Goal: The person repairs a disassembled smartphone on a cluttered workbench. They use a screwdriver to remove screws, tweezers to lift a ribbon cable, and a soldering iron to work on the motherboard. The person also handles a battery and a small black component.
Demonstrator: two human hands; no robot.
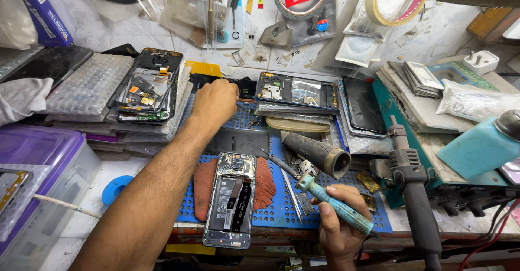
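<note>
An opened phone with its back off lies on a reddish pad over the blue perforated mat. My right hand grips a teal-handled screwdriver, tip pointing up-left just right of the phone. My left hand reaches far forward over a dark panel, fingers curled down by a black part between two disassembled phones. What its fingers hold is hidden.
A hot-air gun nozzle and a black handle on its stand sit at right, beside a teal bottle. Tweezers lie on the mat. Stacked bubble-wrapped phones at left, a purple-lidded plastic box, tape rolls and bags behind.
</note>
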